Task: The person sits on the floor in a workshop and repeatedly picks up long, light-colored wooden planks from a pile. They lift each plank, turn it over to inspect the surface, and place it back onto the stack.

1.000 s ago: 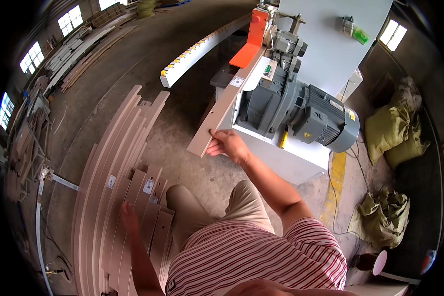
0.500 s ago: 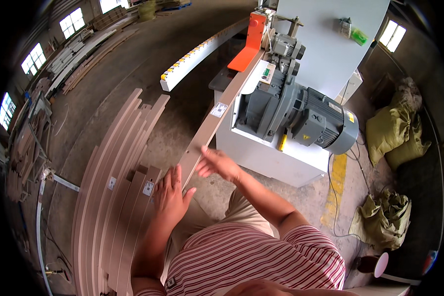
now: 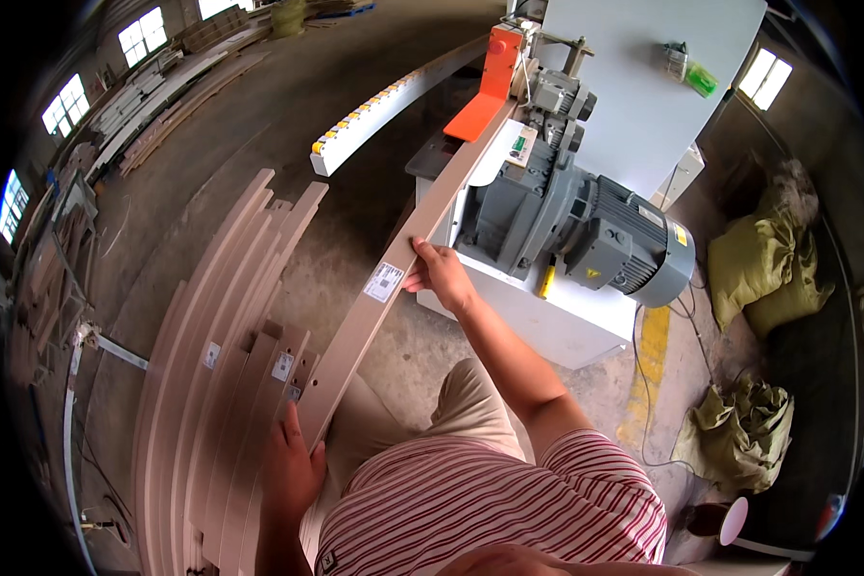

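Note:
A long brown plank (image 3: 360,331) with a white label and a small hole slants from the machine's orange guard (image 3: 485,96) down toward my body. My right hand (image 3: 444,276) grips its right edge beyond the label, thumb on top and fingers underneath. My left hand (image 3: 293,470) is closed at the plank's near end, its fingers along the left side and its thumb on the right; part of this grip is hidden. Left of my left hand lies a stack of similar brown planks (image 3: 216,413), some with white labels.
A grey motor (image 3: 634,240) sits on the white machine base (image 3: 547,322) to the right. Beyond the stack is a white roller rail (image 3: 355,125) with yellow rollers. Cables (image 3: 648,384) cross the floor near yellow-green sacks (image 3: 739,432). A metal frame (image 3: 77,413) stands at left.
The plank has slid out from the machine toward my body, its label now nearer. My left hand has moved down with its end. My right hand has gone from loosely open to gripping the edge.

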### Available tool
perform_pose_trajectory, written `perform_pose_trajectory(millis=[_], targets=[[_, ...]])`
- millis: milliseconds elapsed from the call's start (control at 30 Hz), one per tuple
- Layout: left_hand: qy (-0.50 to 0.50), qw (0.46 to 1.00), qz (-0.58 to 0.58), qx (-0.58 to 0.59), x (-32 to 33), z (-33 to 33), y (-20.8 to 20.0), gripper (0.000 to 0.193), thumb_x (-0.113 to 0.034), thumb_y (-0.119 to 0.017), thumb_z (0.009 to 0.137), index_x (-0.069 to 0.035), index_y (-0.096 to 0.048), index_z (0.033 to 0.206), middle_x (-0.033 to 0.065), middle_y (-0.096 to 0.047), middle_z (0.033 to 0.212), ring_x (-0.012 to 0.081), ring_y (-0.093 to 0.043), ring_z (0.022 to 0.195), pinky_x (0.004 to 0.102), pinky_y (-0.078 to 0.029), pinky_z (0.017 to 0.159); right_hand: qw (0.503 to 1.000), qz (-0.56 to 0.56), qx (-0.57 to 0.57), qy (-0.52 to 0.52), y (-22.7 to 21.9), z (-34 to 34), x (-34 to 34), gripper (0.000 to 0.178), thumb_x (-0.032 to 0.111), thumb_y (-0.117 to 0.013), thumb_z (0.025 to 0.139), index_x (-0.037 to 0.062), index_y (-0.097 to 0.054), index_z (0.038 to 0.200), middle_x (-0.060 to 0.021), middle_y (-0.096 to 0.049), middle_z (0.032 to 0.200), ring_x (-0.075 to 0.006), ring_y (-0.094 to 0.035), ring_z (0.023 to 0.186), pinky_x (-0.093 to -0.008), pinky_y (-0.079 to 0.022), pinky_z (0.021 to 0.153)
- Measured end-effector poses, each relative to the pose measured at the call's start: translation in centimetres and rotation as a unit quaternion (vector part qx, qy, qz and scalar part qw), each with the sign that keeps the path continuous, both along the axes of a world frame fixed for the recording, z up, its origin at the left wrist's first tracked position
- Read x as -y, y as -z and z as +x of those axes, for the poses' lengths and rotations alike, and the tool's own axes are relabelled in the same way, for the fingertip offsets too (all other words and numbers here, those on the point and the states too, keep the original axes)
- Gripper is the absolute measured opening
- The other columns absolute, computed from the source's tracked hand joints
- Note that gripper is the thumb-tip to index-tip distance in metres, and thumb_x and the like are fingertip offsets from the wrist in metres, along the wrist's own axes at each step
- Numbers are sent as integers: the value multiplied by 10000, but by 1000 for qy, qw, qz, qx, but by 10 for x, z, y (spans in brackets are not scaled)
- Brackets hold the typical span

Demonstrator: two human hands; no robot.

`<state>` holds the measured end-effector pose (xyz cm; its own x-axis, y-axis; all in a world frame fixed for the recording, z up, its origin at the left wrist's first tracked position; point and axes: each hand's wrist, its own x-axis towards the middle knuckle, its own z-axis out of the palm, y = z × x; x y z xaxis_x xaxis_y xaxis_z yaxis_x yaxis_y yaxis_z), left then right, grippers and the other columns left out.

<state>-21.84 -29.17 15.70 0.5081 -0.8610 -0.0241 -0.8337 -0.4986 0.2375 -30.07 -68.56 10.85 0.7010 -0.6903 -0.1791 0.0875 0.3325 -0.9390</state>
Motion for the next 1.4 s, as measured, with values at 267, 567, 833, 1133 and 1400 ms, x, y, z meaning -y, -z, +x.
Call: perform_pose_trajectory(millis=[267,567,833,1133,1400], targets=[[-46,998,-4,35,-10,-11,0,868,-227,-710,826,41,-216,1488,245,-500,1207,397,-549,1038,471,-468,864,996,61,-1,-63,-7,-5,-35,419,351,-547,989,-62,-622,994,-158,-706,825,-204,-693,635,-285,-577,556],[-64,998,13,18,-1,-12,-8,906,-285,-727,822,42,-214,1493,228,-502,1185,379,-539,1043,464,-454,887,999,16,-11,-45,-6,-2,-38,484,395,-481,1027,-53,-644,945,-139,-692,756,-194,-674,596,-290,-561,543],[-55,998,-2,24,3,-9,-6,910,-308,-729,817,51,-227,1486,225,-502,1175,381,-531,1047,471,-439,903,993,63,-16,-102,-7,-8,-66,359,335,-568,984,-14,-637,945,-117,-691,768,-179,-680,597,-267,-572,540],[-67,997,2,25,-1,-9,-3,904,-301,-726,822,47,-223,1488,220,-499,1215,376,-517,1106,456,-421,951,996,73,2,-58,-9,-6,-55,344,322,-583,971,-15,-651,990,-94,-685,782,-170,-678,618,-269,-570,561],[-71,997,9,15,4,-12,-10,901,-300,-731,821,50,-231,1484,226,-504,1180,373,-527,1067,458,-428,917,995,76,14,-59,-6,-4,-55,337,315,-576,970,-14,-648,986,-104,-689,787,-173,-675,615,-269,-565,562]])
